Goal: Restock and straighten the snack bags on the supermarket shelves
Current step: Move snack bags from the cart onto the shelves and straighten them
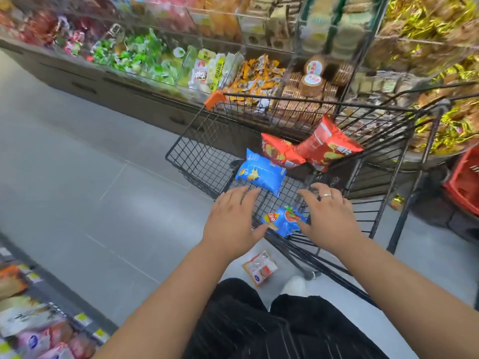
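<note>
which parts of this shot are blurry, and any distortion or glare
Head view: motion blur smears the shelves along the top and the gold-wrapped snacks at right; the left hand, right hand and blue chip bag in the cart look fairly sharp. Head view: the wide lens bows the cart rim and aisle; a soft glare patch sits on the grey floor.
</note>
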